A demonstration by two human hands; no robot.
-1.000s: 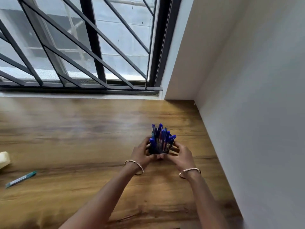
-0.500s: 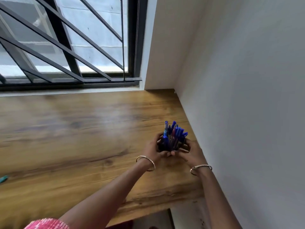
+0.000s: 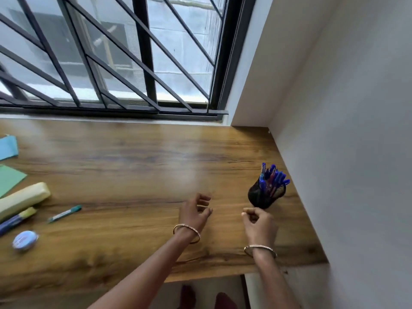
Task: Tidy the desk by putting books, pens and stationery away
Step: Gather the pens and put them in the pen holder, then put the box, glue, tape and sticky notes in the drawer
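Note:
A black mesh pen holder (image 3: 265, 196) full of several blue pens (image 3: 272, 177) stands upright on the wooden desk (image 3: 133, 175), close to the right wall. My right hand (image 3: 259, 224) hovers just in front of it, fingers loosely curled, holding nothing. My left hand (image 3: 195, 211) hangs over the desk further left, fingers relaxed and empty. At the left lie a teal pen (image 3: 64, 214), a pale yellow pencil case (image 3: 23, 200), a blue and yellow marker (image 3: 16, 219) and a round blue tape dispenser (image 3: 25, 240).
Blue paper (image 3: 8, 147) and green paper (image 3: 9, 178) lie at the far left edge. A barred window (image 3: 111, 63) runs along the back of the desk. A white wall (image 3: 356, 152) closes the right side. The desk's front edge is near my forearms.
Both hands have let go of the pen holder and drawn back from it. It now stands alone by the right wall. The view has swung left, showing the stationery.

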